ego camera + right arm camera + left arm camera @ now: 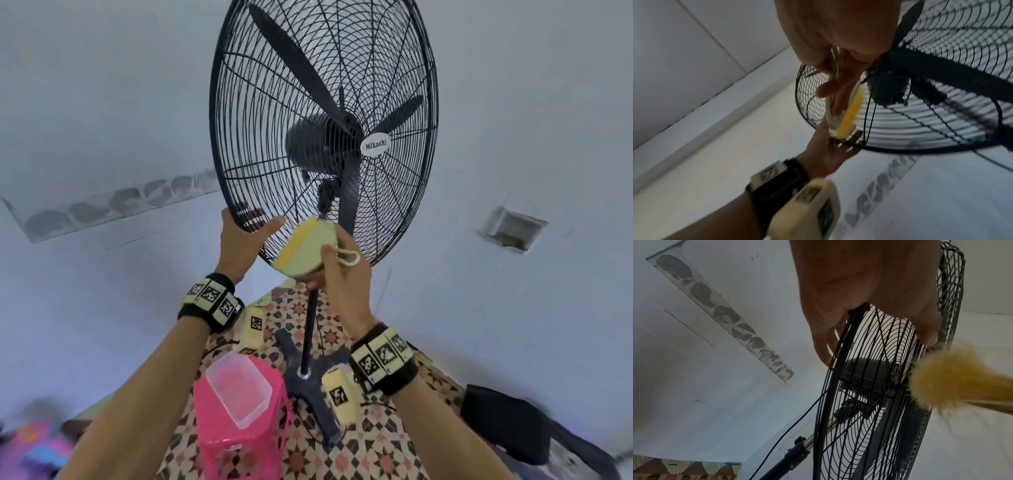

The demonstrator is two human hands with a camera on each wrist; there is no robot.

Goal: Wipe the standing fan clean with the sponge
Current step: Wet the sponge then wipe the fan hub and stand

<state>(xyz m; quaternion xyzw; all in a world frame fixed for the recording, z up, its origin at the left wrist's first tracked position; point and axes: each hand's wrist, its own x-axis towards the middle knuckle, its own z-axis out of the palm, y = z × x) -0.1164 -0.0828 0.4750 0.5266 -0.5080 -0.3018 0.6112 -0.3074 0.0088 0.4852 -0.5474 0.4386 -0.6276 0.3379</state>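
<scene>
Both my arms reach up; my left hand (241, 240) curls round the fan's (323, 130) rim, my right hand (337, 270) pinches the sponge (303, 248).

"What kind of place is this?"

"A room in a home, I think. A tall black standing fan with a round wire cage (322, 130) stands on a floor mat with brown, pink and white star shapes (373, 445)."

"What else is there?"

"Plain white walls (513, 102) behind the fan. A bright pink plastic basket (219, 431) sits just beside the fan's foot, with a clear plastic box (239, 390) on top."
</scene>
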